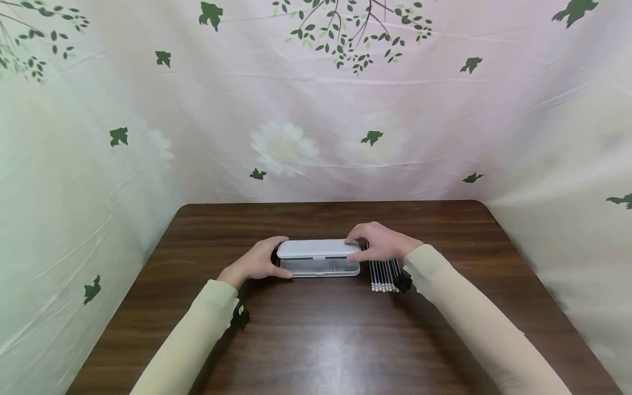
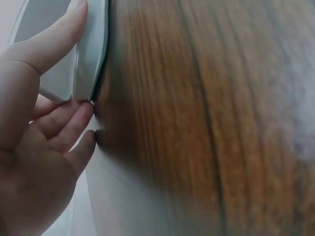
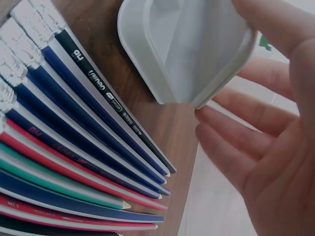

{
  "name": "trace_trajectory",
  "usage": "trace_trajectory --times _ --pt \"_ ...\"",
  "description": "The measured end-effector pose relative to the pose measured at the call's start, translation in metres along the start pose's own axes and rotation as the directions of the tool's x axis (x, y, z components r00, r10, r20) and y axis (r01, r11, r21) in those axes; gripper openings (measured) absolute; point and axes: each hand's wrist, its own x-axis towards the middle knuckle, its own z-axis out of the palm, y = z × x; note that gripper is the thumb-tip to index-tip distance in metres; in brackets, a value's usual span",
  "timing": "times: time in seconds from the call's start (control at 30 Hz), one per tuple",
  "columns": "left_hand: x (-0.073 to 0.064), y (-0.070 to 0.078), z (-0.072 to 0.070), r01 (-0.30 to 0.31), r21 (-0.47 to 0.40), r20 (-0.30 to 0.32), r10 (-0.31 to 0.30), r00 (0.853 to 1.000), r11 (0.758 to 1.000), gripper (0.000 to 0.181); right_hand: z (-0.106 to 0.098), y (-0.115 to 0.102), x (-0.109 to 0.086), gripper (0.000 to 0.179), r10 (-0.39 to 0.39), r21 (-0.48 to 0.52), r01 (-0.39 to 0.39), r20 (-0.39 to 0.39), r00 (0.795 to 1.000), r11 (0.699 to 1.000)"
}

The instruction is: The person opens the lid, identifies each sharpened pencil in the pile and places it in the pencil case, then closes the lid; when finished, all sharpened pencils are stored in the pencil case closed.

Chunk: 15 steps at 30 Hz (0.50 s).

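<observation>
While the left hand (image 1: 257, 260) pinches the left end of the open pencil case (image 1: 308, 267) between thumb and fingers, the right hand (image 1: 384, 241) pinches its lid (image 1: 311, 248) at the right; the case sits on the tabletop (image 1: 276, 340), beside a row of pencils (image 1: 384, 275).

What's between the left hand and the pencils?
The head view shows the open white case, the right hand at its right end, then bare table.
</observation>
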Motion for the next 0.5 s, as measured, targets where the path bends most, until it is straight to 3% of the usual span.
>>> trace_trajectory --times 0.17,0.3,0.5 --pt "-0.0016 -0.0045 -0.0015 0.003 -0.086 -0.025 -0.005 1.000 0.996 0.097 -0.0050 0.0055 -0.0008 0.032 -0.042 0.021 0.044 -0.088 0.995 0.999" --pt "-0.0011 -0.0066 0.0000 -0.001 -0.121 -0.055 -0.005 0.998 0.993 0.096 -0.0086 0.0074 -0.0007 0.016 -0.027 0.070 0.038 -0.157 0.987 0.997" --pt "-0.0015 -0.0107 0.0048 -0.007 -0.152 -0.083 -0.006 0.997 0.988 0.100 -0.0076 0.0100 0.0041 0.012 -0.023 0.093 0.052 -0.294 0.956 0.994"
